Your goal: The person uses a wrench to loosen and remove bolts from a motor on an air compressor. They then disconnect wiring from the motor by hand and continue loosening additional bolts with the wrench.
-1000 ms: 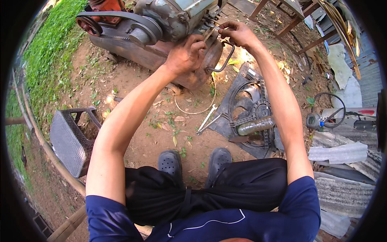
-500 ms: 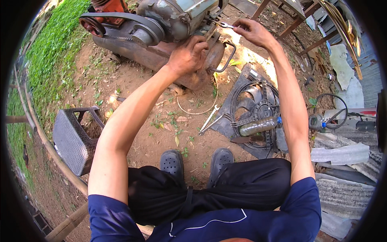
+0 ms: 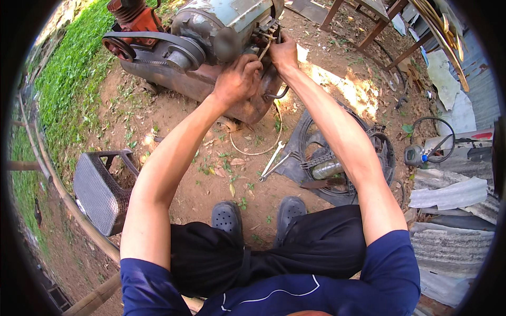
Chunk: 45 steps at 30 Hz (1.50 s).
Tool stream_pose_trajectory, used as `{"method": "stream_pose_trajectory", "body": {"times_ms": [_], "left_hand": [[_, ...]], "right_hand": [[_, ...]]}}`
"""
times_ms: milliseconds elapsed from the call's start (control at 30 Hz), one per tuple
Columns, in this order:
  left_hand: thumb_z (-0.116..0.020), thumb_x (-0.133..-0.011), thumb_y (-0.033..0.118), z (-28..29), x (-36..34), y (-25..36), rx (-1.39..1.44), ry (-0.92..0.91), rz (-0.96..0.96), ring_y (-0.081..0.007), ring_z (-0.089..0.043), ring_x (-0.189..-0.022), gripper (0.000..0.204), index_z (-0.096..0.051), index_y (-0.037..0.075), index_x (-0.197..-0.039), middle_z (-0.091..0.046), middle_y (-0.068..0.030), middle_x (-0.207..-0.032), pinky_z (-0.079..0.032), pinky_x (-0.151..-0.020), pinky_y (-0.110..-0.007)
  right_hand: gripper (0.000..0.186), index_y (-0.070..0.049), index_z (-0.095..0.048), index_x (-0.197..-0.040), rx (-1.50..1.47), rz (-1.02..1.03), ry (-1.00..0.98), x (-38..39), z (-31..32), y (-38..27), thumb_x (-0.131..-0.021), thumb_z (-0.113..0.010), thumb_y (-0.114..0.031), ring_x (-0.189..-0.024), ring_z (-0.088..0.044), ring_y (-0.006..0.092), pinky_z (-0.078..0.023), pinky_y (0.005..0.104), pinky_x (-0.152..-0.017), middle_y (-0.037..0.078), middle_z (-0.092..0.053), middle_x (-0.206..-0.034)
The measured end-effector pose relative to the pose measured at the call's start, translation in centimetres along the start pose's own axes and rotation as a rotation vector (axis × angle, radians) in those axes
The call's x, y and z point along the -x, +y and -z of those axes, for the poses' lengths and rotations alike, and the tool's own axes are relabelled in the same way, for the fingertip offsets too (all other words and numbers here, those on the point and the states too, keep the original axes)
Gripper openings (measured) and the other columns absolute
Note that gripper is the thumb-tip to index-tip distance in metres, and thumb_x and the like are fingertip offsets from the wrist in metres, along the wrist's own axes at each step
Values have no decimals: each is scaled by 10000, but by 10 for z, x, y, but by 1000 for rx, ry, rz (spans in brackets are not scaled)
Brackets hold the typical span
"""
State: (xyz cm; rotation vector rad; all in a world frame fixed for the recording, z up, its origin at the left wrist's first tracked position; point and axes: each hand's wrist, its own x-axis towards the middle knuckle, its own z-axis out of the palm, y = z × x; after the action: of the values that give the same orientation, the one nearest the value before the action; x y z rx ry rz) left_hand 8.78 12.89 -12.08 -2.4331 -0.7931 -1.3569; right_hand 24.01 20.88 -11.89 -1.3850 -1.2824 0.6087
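A rusty air compressor (image 3: 205,92) stands before me, with a grey-blue motor (image 3: 232,26), a belt and an orange pump (image 3: 139,37) on its tank. My left hand (image 3: 237,81) is curled at the motor's lower edge, beside a thin pale rod (image 3: 265,48); whether it grips the rod is unclear. My right hand (image 3: 284,55) has its fingers bent around the fittings at the motor's right end, and what they hold is hidden. Two spanners (image 3: 273,160) lie on the dirt below, beside a black fan assembly (image 3: 382,150) with a plastic bottle (image 3: 327,168) on it.
A dark plastic stool (image 3: 100,192) stands at left beside bamboo poles (image 3: 66,195). A wooden-legged table (image 3: 363,39) is at upper right. Corrugated sheets (image 3: 453,242) and a container with a hose (image 3: 414,155) lie at right. My shoes (image 3: 290,216) are below.
My right hand, which held a small spanner out to the right, has moved left and in against the fittings; the spanner is hidden now. My left hand has shifted slightly down and left.
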Motion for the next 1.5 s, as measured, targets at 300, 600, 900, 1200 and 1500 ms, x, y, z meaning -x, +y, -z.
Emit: {"method": "stream_pose_trajectory", "body": {"times_ms": [300, 600, 900, 1200, 1500], "left_hand": [[-638, -735, 28, 1, 2, -1, 25, -33, 25, -318, -596, -886, 445, -417, 116, -1111, -536, -100, -1036, -511, -696, -421], [-616, -754, -18, 1, -1, 1, 15, -13, 8, -310, -598, -831, 386, -428, 74, -1079, -558, -112, -997, -507, -685, -412], [-618, -752, -18, 0, -2, 2, 15, -8, 3, -311, -595, -838, 365, -441, 70, -1058, -559, -113, -987, -506, -700, -410], [-611, -741, -27, 1, -1, 2, 24, -30, 23, -321, -590, -850, 392, -436, 79, -1075, -552, -112, -984, -506, -712, -414], [-605, -734, -33, 4, -1, 0, 8, -40, 11, -319, -586, -850, 400, -439, 78, -1082, -555, -114, -986, -500, -717, -415]], "right_hand": [[175, -26, -695, -916, 68, -1, -33, 2, 9, -13, -805, -603, -125, -748, -685, 288, -509, 396, -678, 192, -692, -785], [252, 12, -673, -992, -76, 151, -135, 1, 10, 7, -820, -669, -172, -764, -645, 229, -499, 361, -723, 153, -701, -856], [204, 2, -708, -954, -101, -33, -21, -2, 0, -5, -800, -659, -123, -771, -688, 232, -506, 361, -697, 183, -710, -826], [209, 20, -691, -966, -110, 94, -162, -4, 4, 6, -821, -655, -126, -812, -662, 205, -502, 345, -749, 172, -702, -859], [254, -8, -708, -1021, -85, -14, -144, 2, 6, -8, -810, -685, -148, -785, -624, 142, -490, 288, -731, 99, -705, -827]]}}
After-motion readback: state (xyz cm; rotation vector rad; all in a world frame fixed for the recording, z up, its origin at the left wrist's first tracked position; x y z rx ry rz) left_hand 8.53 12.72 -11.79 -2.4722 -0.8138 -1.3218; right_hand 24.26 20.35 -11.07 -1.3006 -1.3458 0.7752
